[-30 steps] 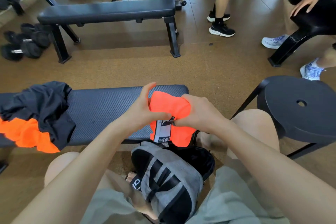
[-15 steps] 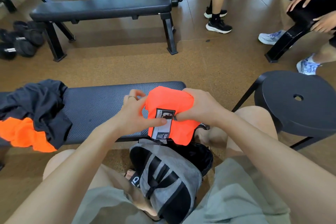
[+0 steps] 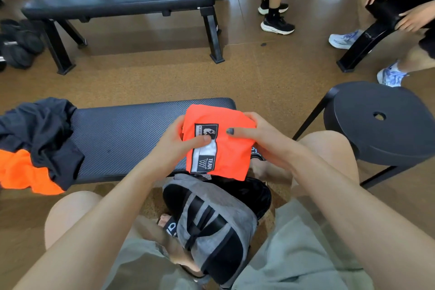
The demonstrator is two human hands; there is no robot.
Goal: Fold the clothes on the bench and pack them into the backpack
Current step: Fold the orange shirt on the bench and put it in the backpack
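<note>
- The folded orange garment (image 3: 226, 146) was held in the air just above the open grey backpack (image 3: 211, 221).
- The left hand (image 3: 174, 146) pinched its left edge, thumb pressed on the printed label (image 3: 204, 148).
- The right hand (image 3: 261, 139) gripped its right edge, thumb on top.
- Left of the backpack, a black and orange clothes pile (image 3: 35, 143) lay on the bench (image 3: 127, 134).

Brown cork-look floor (image 3: 146, 77) all round, black weight bench (image 3: 117, 0) far left, dumbbells (image 3: 18, 42) beside it, round black stool (image 3: 381, 125) near right, daylight glare far off
</note>
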